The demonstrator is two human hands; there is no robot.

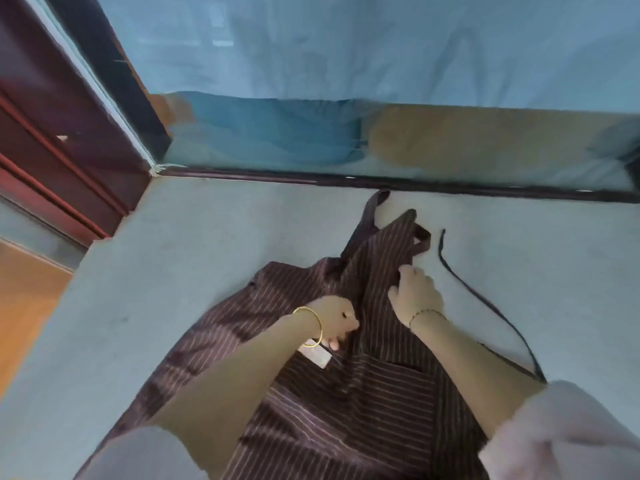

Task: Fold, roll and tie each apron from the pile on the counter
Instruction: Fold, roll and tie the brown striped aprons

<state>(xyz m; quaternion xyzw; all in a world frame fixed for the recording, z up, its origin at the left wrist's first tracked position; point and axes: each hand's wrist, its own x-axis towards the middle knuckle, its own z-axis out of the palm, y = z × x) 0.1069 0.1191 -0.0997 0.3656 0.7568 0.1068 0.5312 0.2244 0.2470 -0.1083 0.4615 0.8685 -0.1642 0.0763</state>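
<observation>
A dark brown apron (pixel 239 317) with thin pale stripes lies spread on the grey counter (pixel 156 265), bib end pointing away from me. My left hand (pixel 336 320) is closed on a fold of the cloth near the middle, just above a white label (pixel 317 356). At the bib's right edge my right hand (pixel 415 292) pinches the cloth with curled fingers. The neck strap (pixel 372 209) loops toward the back edge. One long dark tie (pixel 485 299) trails loose across the counter to the right.
A dark ledge (pixel 415 183) runs along the counter's back edge, with a blue and tan wall (pixel 450 136) behind it. A dark red wooden frame (pixel 62 143) stands at the left. An orange floor (pixel 24 299) shows beyond the counter's left edge.
</observation>
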